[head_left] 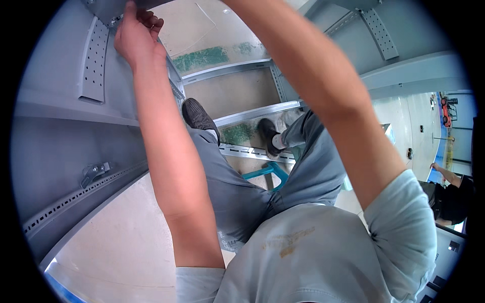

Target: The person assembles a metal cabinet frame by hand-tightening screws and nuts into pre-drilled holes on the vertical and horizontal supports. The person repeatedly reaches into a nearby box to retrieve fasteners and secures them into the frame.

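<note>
At the top left, my left hand (pixel 139 43) is raised to a grey metal beam (pixel 103 6). Its fingers are curled in, and the fingertips meet the beam near the picture's upper edge. Whatever they may pinch is hidden. A small bolt or fitting (pixel 115 21) shows beside the wrist, above a perforated metal strip (pixel 94 63) fixed to the grey side panel (pixel 53 65). My right arm (pixel 323 76) stretches up across the view and leaves it at the top, so the right hand is out of sight.
Around my feet lie the metal crossbars (pixel 227 70) and a slotted rail (pixel 252 152) of the cabinet frame. A teal curved frame or handle (pixel 275 174) is between my legs. A metal bracket (pixel 96 173) sits on the left panel. Another person (pixel 452 199) is at far right.
</note>
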`<state>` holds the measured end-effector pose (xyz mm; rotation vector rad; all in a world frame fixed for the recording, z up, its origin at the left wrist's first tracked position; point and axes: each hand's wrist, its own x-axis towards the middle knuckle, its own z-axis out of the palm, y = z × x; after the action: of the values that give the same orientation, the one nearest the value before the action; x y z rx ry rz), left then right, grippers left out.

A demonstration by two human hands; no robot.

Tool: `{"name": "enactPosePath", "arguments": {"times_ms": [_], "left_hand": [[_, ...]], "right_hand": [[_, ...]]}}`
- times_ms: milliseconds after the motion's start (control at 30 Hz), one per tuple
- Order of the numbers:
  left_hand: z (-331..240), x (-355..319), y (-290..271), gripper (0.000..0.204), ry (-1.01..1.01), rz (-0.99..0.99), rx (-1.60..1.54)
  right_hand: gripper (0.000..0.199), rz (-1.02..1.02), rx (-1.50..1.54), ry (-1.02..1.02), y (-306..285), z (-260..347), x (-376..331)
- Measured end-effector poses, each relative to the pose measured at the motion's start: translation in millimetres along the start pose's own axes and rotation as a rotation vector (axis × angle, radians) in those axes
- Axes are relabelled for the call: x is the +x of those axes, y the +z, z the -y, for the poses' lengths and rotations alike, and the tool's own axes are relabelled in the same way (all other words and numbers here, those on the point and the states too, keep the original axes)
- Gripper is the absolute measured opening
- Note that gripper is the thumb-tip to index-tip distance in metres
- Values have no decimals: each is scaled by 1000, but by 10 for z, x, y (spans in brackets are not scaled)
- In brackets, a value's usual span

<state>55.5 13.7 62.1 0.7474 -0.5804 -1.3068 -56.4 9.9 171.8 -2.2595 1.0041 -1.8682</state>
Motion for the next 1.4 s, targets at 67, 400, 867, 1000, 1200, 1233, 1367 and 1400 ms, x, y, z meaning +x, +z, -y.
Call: {"name": "enactPosePath", "arguments": {"times_ms": [67, 400, 867, 1000, 1200, 1233, 1367, 1400], "left_hand": [[-279, -110, -229, 24, 139, -21, 167], [-5, -725, 112, 21, 477, 148, 714], [600, -1105, 295, 24, 598, 706, 1084], [719, -1087, 321, 26, 539, 708, 1240], [812, -1163, 498, 22, 373, 696, 1282], [836, -1172, 549, 19, 360, 703, 1277], [772, -1254, 451, 14, 259, 660, 1346], [779, -1269, 477, 13, 239, 676, 1365]], "right_hand": [[40, 34, 53, 186, -128, 162, -786], [31, 199, -41, 1938, -1065, -600, -6449], [56, -507, -367, 2727, -1359, -123, -8834], [68, -924, 72, 2680, -1612, -15, -9324], [75, -1082, 31, 2740, -1238, -151, -9830], [76, -1113, 22, 2749, -1149, -245, -9934], [83, -877, -101, 2804, -1022, -519, -9675], [85, -910, -98, 2835, -988, -542, -9593]]}}
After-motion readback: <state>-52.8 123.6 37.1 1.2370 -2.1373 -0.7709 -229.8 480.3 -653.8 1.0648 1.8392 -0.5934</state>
